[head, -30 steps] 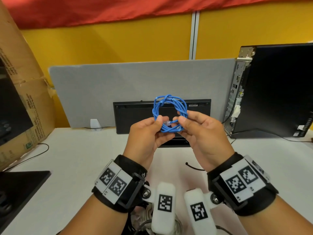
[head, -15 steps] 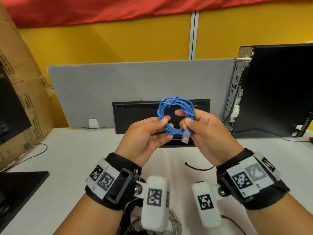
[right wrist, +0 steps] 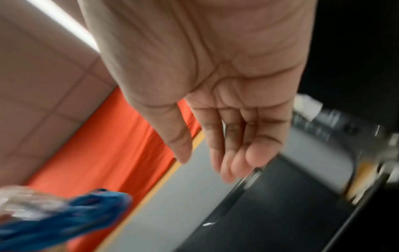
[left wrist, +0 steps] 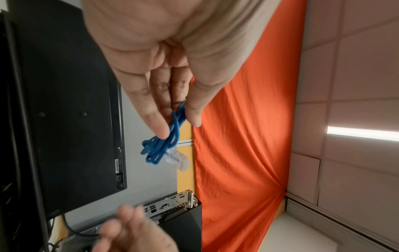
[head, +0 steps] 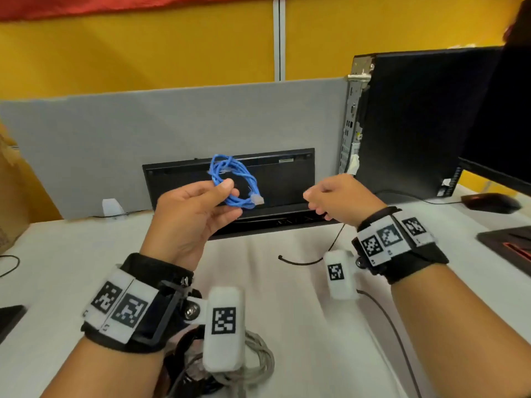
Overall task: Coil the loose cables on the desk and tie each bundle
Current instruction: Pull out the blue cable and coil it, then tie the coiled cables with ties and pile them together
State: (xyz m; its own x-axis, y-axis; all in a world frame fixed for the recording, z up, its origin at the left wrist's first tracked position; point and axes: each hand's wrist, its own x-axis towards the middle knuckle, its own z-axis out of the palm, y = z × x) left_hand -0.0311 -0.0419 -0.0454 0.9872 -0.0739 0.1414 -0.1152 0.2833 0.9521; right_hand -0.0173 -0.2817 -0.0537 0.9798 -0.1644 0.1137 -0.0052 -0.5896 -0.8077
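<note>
Holding: the left hand (head: 192,214) pinches a coiled blue Ethernet cable (head: 233,179) between thumb and fingers, up in the air above the tabletop (head: 301,326), in front of a black keyboard (head: 287,182) propped against the grey divider.
Coil state: several loops wound together, with one strand apparently wrapped around them; the clear plug (head: 257,199) sticks out free at the coil's lower right.
Right grip: the right hand (head: 343,201) is apart from the coil, to its right, fingers relaxed and holding nothing.
Tie: a thin black tie (head: 298,262) lies on the tabletop, nearer than the right hand and just left of its wrist.
Doing it well: keep the pinch on the point where the loops cross so they do not spring apart; probably fetch the tie with the free hand and cinch it beside the thumb, with the plug tucked along the loops.
Risk: the pinch covers only one side, so the far loops may fan out if it slackens.
Other bundles: grey and black cables (head: 258,366) lie coiled at the near edge, below the left wrist.
</note>
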